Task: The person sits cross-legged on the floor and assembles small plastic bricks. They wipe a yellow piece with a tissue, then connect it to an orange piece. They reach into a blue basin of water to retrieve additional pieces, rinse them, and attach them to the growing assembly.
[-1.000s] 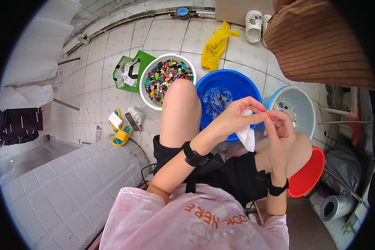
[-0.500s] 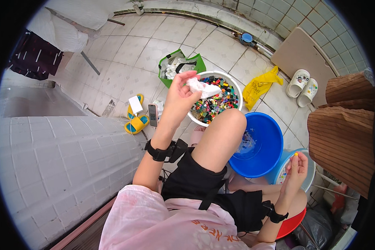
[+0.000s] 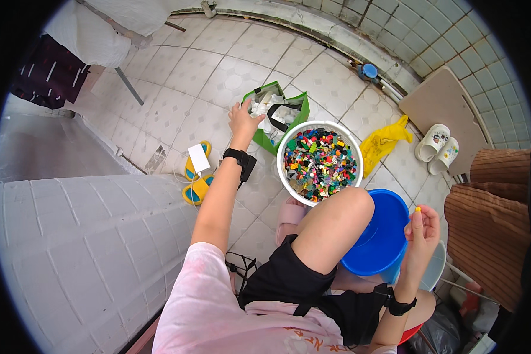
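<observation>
My left hand (image 3: pixel 243 124) reaches out with its fingers apart, at the left rim of a green bag (image 3: pixel 303 109). Nothing shows in that hand. Crumpled white tissues (image 3: pixel 259 106) lie inside the bag. My right hand (image 3: pixel 425 231) is raised above the right side of a blue bucket (image 3: pixel 376 253), thumb and fingers pinching a small yellow piece (image 3: pixel 418 209). Most of that piece is hidden by the fingertips. Between my knee and the bag stands a round white basket (image 3: pixel 286 183), filled with small multicoloured toy bricks (image 3: pixel 318 159).
A yellow plastic bag (image 3: pixel 380 144) lies right of the basket, with white clogs (image 3: pixel 436 144) beyond it. On the left are yellow slippers (image 3: pixel 198 189) with a white power bank (image 3: pixel 199 157) on top. A brown striped cloth (image 3: pixel 489 218) hangs at the right.
My left hand has moved forward and left to the green bag, and the white tissue it held is gone from its fingers. My right hand still pinches the yellow piece.
</observation>
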The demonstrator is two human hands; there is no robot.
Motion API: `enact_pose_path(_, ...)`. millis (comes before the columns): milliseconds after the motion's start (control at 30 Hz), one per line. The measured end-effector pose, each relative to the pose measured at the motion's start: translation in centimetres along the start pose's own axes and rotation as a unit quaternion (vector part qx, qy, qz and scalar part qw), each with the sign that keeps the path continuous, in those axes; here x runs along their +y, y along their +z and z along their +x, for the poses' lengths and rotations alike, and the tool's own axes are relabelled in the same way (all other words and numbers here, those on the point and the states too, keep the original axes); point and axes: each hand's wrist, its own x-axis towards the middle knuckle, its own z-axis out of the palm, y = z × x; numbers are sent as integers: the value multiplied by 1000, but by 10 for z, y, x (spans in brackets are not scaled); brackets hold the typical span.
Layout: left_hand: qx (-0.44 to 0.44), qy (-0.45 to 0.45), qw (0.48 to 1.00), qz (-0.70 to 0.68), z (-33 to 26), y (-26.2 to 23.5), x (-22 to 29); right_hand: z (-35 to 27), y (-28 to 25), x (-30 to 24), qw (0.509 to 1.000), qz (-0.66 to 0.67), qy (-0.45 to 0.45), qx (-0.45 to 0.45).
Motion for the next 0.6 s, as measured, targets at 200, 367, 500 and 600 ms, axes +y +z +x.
enact_pose_path(200, -163, -67, 917, -357, -38, -33, 8, 20, 62, -6, 988, 16, 73, -133)
enact_pose_path(367, -279, -56, 881, -377, -100, -107, 48, 57, 142, 8, 946, 91, 132, -283)
enact_pose_path(500, -300, 36, 884, -357, -133, -168, 77, 66, 188, 21, 923, 114, 170, -325)
enact_pose_path(600, -275, 18, 846, -456, -149, -191, 98, 50, 195, 20, 920, 104, 181, -333)
